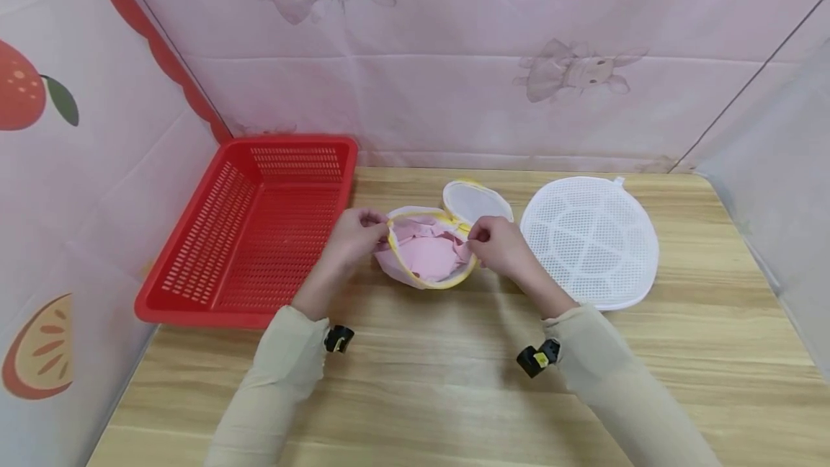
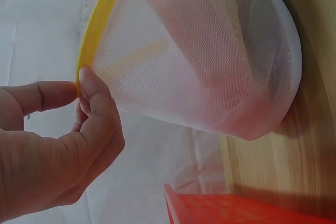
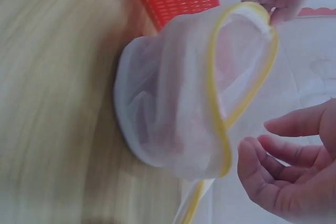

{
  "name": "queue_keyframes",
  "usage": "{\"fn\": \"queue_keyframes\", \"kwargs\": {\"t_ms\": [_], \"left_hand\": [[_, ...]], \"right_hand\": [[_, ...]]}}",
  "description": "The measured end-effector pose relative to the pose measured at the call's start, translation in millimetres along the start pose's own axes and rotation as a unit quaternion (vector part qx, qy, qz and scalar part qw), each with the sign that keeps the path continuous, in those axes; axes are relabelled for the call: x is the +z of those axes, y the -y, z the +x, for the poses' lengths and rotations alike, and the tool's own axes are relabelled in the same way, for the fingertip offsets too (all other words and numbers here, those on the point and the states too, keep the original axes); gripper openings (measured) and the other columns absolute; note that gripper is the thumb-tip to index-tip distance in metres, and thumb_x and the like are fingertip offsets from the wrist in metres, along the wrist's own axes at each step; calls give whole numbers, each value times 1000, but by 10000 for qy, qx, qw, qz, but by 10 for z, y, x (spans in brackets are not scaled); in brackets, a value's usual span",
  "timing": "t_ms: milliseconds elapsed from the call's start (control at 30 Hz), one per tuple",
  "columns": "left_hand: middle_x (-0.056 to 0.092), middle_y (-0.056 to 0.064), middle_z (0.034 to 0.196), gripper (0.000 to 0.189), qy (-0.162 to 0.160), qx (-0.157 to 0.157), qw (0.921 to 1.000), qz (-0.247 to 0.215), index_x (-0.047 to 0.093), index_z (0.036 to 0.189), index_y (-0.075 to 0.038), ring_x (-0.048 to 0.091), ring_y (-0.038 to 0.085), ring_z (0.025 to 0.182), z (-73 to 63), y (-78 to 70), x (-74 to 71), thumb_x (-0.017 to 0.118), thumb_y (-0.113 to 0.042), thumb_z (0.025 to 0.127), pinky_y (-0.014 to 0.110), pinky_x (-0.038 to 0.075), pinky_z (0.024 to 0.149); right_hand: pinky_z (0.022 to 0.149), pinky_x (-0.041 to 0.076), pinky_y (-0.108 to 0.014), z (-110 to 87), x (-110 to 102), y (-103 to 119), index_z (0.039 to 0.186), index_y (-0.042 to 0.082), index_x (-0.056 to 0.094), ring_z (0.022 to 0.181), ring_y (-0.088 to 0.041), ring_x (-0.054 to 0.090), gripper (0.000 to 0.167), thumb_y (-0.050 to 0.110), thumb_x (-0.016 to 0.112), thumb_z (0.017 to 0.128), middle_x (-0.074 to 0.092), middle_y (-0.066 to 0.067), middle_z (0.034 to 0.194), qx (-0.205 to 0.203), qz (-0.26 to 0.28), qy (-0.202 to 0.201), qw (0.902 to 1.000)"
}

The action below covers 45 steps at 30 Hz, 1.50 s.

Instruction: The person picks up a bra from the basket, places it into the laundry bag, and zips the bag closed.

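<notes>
A white mesh laundry bag [image 1: 397,267] with a yellow zipper edge stands unzipped in the middle of the table, its round lid [image 1: 478,202] folded back. Inside lies pink cloth [image 1: 428,256], showing faintly through the mesh in the left wrist view. My left hand [image 2: 68,145] pinches the yellow zipper edge [image 2: 97,30] between thumb and fingers on the bag's left side. On the right, my right hand [image 3: 294,166] is beside the rim, its thumb and fingertips slightly apart with nothing between them.
To the left stands a red plastic basket [image 1: 285,218] with slotted walls. A round white mesh piece [image 1: 590,243] lies flat on the wooden table [image 1: 441,380] at the right. Behind the table hangs a pink printed cloth wall [image 1: 441,107].
</notes>
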<state>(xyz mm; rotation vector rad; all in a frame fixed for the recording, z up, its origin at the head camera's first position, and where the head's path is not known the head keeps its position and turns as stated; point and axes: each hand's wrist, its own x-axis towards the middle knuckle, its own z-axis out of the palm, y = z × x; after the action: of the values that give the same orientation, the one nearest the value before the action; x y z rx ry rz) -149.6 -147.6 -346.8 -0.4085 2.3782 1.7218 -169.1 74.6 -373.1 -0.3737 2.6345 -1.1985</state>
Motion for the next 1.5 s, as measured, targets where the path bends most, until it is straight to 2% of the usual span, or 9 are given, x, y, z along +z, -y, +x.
{"fn": "queue_keyframes", "kwargs": {"t_ms": [167, 400, 533, 633, 767, 900, 1100, 1300, 1500], "left_hand": [[54, 15, 89, 20, -49, 10, 10000, -70, 54, 102, 10, 56, 12, 66, 21, 2, -72, 49, 2, 85, 25, 53, 65], [53, 14, 88, 19, -66, 13, 9999, -158, 53, 102, 11, 55, 11, 64, 15, 7, -124, 49, 2, 85, 26, 54, 66], [53, 14, 86, 18, -41, 16, 9999, -148, 53, 101, 10, 55, 11, 64, 11, 9, -128, 49, 3, 85, 26, 53, 66], [53, 14, 86, 18, -47, 16, 9999, -133, 53, 101, 11, 56, 11, 64, 13, 20, -129, 49, 3, 85, 23, 53, 63], [54, 15, 88, 18, -101, 36, 9999, -97, 53, 101, 11, 56, 11, 64, 11, 22, -147, 49, 3, 85, 23, 53, 64], [53, 16, 93, 20, -200, 90, 9996, -165, 52, 103, 11, 56, 12, 68, -6, -33, -189, 49, 2, 85, 24, 53, 67], [52, 16, 98, 22, -326, 37, 9994, -142, 52, 107, 7, 56, 15, 76, -27, -137, -264, 50, 0, 87, 25, 53, 70], [53, 17, 98, 22, -376, 66, 9990, 229, 53, 108, 6, 55, 18, 77, -22, -144, -324, 51, -1, 87, 25, 53, 71], [52, 16, 97, 22, -356, -99, 9982, 482, 53, 107, 5, 54, 17, 75, 23, -86, -355, 51, -2, 87, 23, 52, 67]], "right_hand": [[47, 44, -25, -40, 33, -68, 80, -1, 57, 48, -13, 53, 7, 5, 57, 82, 56, -7, 66, 218, -160, -90, 9996], [54, 41, -28, -11, 99, -130, 82, -3, 58, 62, -21, 50, 12, 10, 58, 82, 57, -10, 72, 444, -659, -380, 9961], [54, 42, -28, 11, 124, -123, 82, -4, 60, 63, -22, 51, 18, 13, 58, 83, 57, -11, 71, 658, -817, -223, 9942], [51, 39, -26, 23, 145, -137, 74, 0, 60, 58, -19, 48, 15, 12, 57, 81, 54, -6, 65, 668, -816, -168, 9943], [52, 40, -26, 17, 155, -146, 70, 1, 60, 59, -19, 49, 11, 5, 56, 78, 54, -4, 63, 317, -399, -537, 9973], [57, 42, -27, 2, 103, -38, 78, -3, 63, 64, -20, 52, 7, 2, 57, 79, 58, -9, 69, 16, 187, -964, 9952], [52, 39, -23, 2, -4, 127, 81, -3, 63, 59, -14, 46, 6, 2, 59, 82, 54, -6, 66, -183, 634, -1190, 9907], [49, 40, -21, -36, -24, 171, 80, -4, 62, 55, -12, 47, 5, 1, 60, 82, 54, -6, 64, -252, 919, -859, 9917], [46, 43, -20, -53, -14, 135, 84, -4, 61, 52, -10, 49, 12, 6, 57, 87, 57, -13, 68, 96, 1230, -310, 9919]]}}
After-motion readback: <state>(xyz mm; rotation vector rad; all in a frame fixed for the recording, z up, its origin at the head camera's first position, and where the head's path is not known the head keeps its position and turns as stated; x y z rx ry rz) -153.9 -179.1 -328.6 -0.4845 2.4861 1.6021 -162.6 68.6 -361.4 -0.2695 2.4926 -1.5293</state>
